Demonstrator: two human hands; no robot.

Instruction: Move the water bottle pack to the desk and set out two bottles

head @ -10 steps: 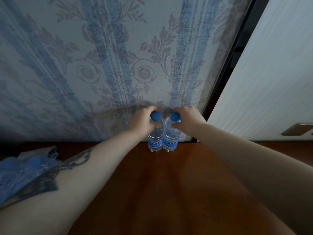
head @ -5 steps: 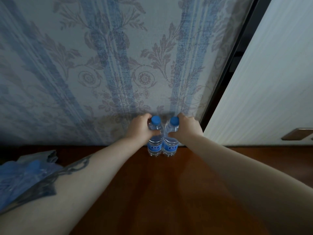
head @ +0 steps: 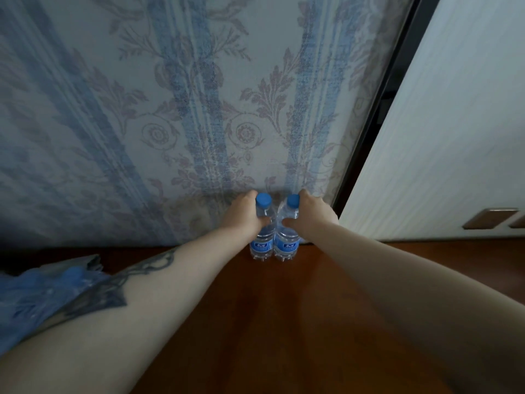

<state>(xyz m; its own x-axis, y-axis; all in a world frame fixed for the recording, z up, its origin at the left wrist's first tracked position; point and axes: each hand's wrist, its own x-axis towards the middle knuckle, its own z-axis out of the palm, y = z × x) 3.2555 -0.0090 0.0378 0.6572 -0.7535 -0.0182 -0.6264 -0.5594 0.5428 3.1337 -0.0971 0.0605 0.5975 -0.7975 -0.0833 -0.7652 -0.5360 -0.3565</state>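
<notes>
Two clear water bottles with blue caps and blue labels stand upright side by side at the back of the brown wooden desk point(head: 284, 322), against the wall. My left hand point(head: 241, 216) wraps the upper body of the left bottle point(head: 262, 245). The right bottle point(head: 287, 245) is gripped the same way by my right hand point(head: 312, 216). Both bottle bases rest on the desk. The blue plastic-wrapped bottle pack point(head: 42, 297) lies at the desk's left edge, partly hidden behind my left forearm.
Patterned blue and mauve wallpaper point(head: 199, 109) rises directly behind the bottles. A white door point(head: 440, 152) with a brown handle plate point(head: 488, 218) stands at the right, with a dark gap beside its frame.
Both hands have slid down from the caps to the bottles' shoulders. The bottles have stayed upright at the wall, and the view has tilted slightly upward.
</notes>
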